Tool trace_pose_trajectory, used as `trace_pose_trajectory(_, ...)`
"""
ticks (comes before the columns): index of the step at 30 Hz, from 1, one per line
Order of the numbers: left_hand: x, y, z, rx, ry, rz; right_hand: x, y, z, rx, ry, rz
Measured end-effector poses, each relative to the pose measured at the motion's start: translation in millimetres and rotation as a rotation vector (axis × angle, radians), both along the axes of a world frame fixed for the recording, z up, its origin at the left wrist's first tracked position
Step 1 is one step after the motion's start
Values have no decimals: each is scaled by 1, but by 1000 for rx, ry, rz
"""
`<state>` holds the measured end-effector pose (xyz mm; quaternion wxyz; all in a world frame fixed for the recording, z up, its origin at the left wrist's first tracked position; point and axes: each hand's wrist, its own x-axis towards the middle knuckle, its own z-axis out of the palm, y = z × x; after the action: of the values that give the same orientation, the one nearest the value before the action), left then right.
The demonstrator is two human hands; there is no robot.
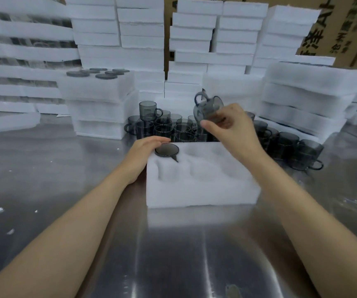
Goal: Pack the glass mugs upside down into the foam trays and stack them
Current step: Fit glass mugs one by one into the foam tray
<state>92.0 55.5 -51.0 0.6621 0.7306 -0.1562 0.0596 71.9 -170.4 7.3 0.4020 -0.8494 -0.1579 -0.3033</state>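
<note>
Gripping a smoky mug point(208, 109) with curled fingers and thumb, the right hand point(235, 129) holds it in the air over the tray's point(201, 190) far edge. It is tipped well off upright, with its handle uppermost and pointing away; blur hides which way its mouth faces. The left hand point(145, 151) rests flat, fingers straight, on the tray's far-left corner, holding nothing. Just beside it a seated mug point(166, 149) sits mouth-down in the far-left pocket, base up, handle pointing near-right. Loose mugs point(166, 127) stand upright behind the tray on the table point(65, 168).
</note>
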Motion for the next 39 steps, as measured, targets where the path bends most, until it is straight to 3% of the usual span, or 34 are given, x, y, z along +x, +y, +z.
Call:
trace_pose_trajectory(3,-3,-1,0,31,-24,11,-11,3,-18,21,59,68)
trace_pose_trajectory(9,1,-2,-2,14,-8,19,-6,-3,-19,256,191,317)
trace_pose_trajectory(12,4,-1,-3,13,-3,12,-2,-3,-21,304,229,304)
trace_pose_trajectory(16,5,-1,-4,0,-22,0,-2,-2,-17,517,309,337)
trace_pose_trajectory(23,6,-1,-5,0,-16,3,-6,-1,-20,130,91,202)
trace_pose_trajectory(39,11,0,-7,-25,-2,-3,-18,9,-18,-358,-169,133)
